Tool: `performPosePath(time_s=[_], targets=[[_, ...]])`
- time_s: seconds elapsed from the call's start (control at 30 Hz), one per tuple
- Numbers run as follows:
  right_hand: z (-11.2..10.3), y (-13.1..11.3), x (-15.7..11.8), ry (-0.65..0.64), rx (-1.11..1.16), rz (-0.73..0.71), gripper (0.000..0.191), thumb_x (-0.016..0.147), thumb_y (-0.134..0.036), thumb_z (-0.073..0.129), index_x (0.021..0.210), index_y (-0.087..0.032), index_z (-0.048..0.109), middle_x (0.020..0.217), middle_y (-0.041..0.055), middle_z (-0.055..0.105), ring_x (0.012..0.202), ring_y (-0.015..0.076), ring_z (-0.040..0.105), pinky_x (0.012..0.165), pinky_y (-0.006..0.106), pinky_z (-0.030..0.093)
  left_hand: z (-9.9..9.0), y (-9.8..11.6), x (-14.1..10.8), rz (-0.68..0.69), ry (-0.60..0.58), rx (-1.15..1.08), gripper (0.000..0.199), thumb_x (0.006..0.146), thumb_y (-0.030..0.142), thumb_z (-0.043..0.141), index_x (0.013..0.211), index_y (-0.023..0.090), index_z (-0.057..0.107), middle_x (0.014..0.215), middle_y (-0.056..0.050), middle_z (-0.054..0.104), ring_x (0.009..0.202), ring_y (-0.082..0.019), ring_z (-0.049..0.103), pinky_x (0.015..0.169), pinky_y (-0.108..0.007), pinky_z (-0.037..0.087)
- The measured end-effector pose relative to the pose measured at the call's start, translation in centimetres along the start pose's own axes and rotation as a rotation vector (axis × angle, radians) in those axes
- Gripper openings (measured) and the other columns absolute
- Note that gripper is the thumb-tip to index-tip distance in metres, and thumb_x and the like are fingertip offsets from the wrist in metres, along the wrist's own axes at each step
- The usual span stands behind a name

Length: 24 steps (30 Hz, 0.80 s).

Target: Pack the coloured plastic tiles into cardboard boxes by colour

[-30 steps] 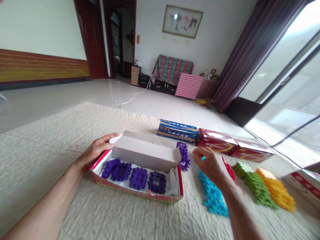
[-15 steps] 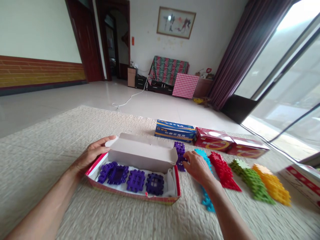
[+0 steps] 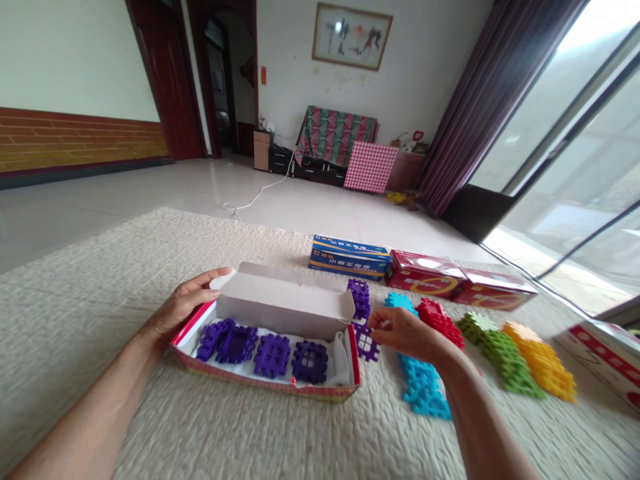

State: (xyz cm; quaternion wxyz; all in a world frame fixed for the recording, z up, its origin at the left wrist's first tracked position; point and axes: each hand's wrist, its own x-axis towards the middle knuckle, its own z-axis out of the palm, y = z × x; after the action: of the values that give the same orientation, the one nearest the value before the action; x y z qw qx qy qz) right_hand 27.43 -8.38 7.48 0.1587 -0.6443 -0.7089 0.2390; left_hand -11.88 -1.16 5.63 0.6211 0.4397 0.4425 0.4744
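An open box with a red edge and a raised white lid holds several purple lattice pieces. My left hand grips the box's left end near the lid flap. Just right of the box, my right hand has its fingers pinched at the edge of a purple square piece with a windowed centre. Behind that piece lie more purple pieces on the mat. Light-blue pieces lie partly under my right wrist.
Red, green and yellow pieces lie in rows to the right. Behind stand a blue box and two red boxes. Another box sits at the far right on the cream mat.
My right hand has moved slightly, and the purple square piece beside the box now shows lower and apart from the pieces behind it. My left hand stays on the box.
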Motion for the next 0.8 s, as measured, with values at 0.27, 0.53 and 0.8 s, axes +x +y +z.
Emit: performPosePath(time_s=[0.27,0.53,0.8], targets=[[1.8,-1.1,-0.8,-0.029,-0.296,0.014,0.016,0.061,-0.023,0.066,0.075,-0.020,0.060,0.078,0.0037,0.063,0.068,0.0156,0.055,0.060,0.027,0.041,-0.7,-0.3,0.4,0.022,-0.001,0.077,0.064,0.062,0.029,0.072,0.124,0.026,0.057,0.086,0.000,0.074,0.066,-0.017,0.068,0.058,-0.022,0.053],[2.6,-1.1,-0.8,0.003,-0.442,-0.059,0.010,0.063,-0.020,0.062,0.072,-0.020,0.057,0.077,0.0051,0.060,0.068,0.0175,0.055,0.062,0.031,0.042,-0.9,-0.3,0.4,0.063,-0.055,0.028,0.061,0.066,0.024,0.070,0.125,0.021,0.056,0.095,-0.004,0.073,0.071,-0.017,0.068,0.063,-0.024,0.052],[-1.1,-6.2,-2.5,0.281,-0.211,-0.292,0.022,0.073,-0.032,0.064,0.092,-0.022,0.059,0.098,0.0061,0.062,0.086,0.0200,0.059,0.075,0.035,0.048,-1.0,-0.4,0.5,0.086,-0.073,0.036,0.062,0.066,0.024,0.069,0.126,0.019,0.056,0.090,-0.004,0.073,0.068,-0.017,0.067,0.061,-0.024,0.050]])
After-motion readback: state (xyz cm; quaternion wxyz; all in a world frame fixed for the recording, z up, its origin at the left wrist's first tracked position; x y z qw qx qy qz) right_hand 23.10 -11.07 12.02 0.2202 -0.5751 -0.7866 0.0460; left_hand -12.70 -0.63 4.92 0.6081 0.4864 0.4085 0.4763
